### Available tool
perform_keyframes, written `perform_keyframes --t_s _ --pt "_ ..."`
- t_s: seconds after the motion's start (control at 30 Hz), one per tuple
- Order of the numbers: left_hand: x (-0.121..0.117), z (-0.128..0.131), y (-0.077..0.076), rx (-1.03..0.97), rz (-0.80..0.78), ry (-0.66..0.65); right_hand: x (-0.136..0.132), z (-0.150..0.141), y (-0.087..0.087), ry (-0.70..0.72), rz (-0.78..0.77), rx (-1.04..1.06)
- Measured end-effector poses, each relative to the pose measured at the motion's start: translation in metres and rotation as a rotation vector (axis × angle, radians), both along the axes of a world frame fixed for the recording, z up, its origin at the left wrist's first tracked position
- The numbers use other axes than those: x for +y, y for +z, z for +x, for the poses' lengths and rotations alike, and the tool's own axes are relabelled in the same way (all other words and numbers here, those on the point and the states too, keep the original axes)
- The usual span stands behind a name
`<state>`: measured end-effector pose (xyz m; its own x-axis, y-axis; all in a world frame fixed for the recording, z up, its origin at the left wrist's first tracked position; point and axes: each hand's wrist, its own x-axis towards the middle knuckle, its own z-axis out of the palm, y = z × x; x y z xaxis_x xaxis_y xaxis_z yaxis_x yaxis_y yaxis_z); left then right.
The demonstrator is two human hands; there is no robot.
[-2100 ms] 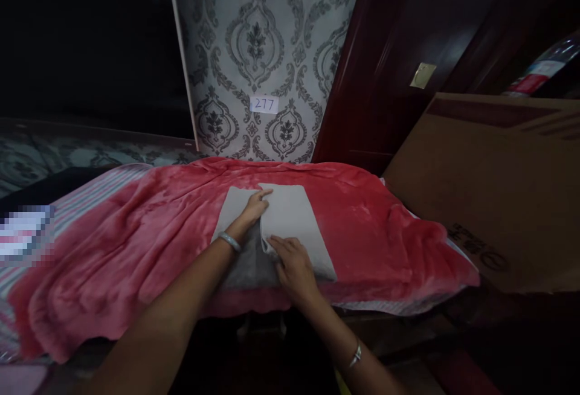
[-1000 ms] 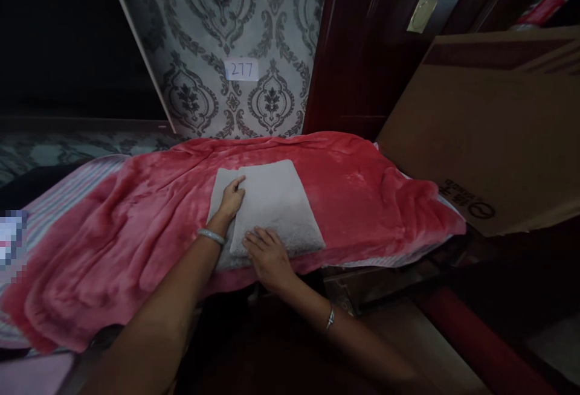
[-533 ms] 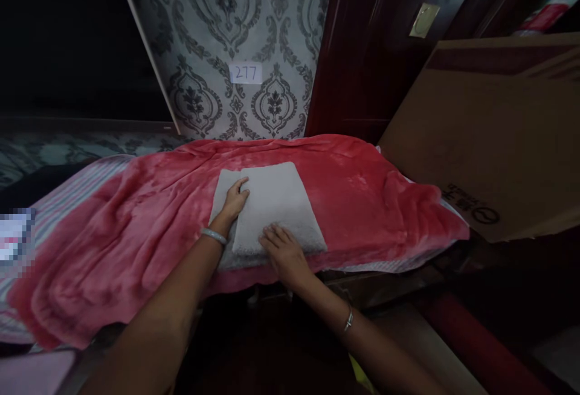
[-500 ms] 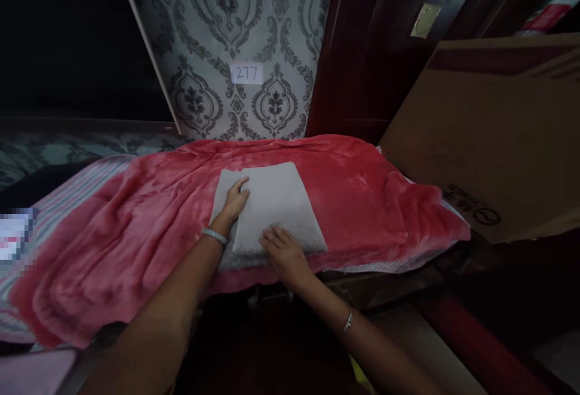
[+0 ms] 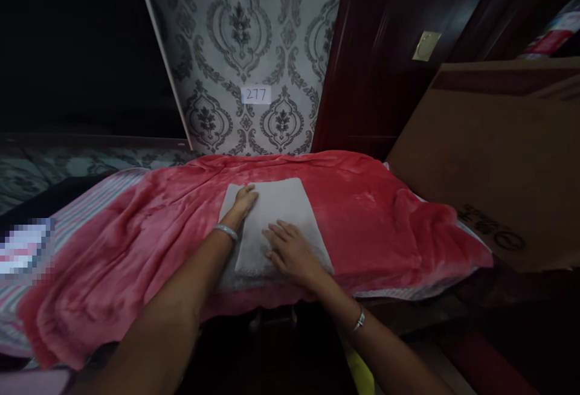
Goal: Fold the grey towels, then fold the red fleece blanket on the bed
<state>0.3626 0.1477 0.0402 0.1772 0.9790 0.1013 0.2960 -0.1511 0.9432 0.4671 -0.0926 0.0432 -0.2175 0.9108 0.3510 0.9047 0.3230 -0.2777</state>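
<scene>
A folded light grey towel (image 5: 290, 208) lies on a red plush blanket (image 5: 371, 214) spread over a bed. My left hand (image 5: 243, 203) rests on the towel's far left part, fingers loosely curled on the folded edge. My right hand (image 5: 292, 251) lies flat on the near part of the towel, fingers spread. A lower grey layer (image 5: 229, 274) of the towel shows at the near left under the fold. Both wrists wear silver bracelets.
A large brown cardboard box (image 5: 493, 159) leans at the right beside the bed. A dark wooden door (image 5: 380, 69) and patterned wallpaper with a label reading 277 (image 5: 256, 95) stand behind. Striped bedding (image 5: 81, 208) shows at the left. The floor in front is dark.
The right-hand flap has been folded over to the left onto the towel. My right hand has slid from the near edge up onto the towel's top. The left hand stays at the far left.
</scene>
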Motion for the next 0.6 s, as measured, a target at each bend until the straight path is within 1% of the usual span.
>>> perform_keyframes --t_s 0.07,0.17,0.23,0.3,0.4,0.47,0.6 --pt "0.002 0.006 0.003 0.082 0.031 0.041 0.007 0.0 -0.005 0.062 -0.079 -0.064" --pt "-0.001 0.011 0.001 0.231 0.099 0.107 0.011 -0.002 -0.019 0.129 -0.193 -0.093" --pt "-0.006 0.013 -0.003 0.328 0.148 0.151 0.01 -0.002 -0.025 0.136 -0.213 -0.081" --pt "-0.01 0.014 -0.006 0.422 0.182 0.174 0.008 -0.001 -0.028 0.145 -0.221 -0.066" --pt "-0.013 0.017 -0.007 0.562 0.207 0.146 0.008 0.0 -0.028 0.155 -0.229 -0.037" --pt "-0.013 0.018 -0.005 0.645 0.224 0.111 0.008 0.0 -0.027 0.153 -0.225 -0.02" --pt "-0.014 0.016 0.008 0.757 0.262 0.08 0.009 -0.001 -0.027 0.145 -0.218 -0.008"
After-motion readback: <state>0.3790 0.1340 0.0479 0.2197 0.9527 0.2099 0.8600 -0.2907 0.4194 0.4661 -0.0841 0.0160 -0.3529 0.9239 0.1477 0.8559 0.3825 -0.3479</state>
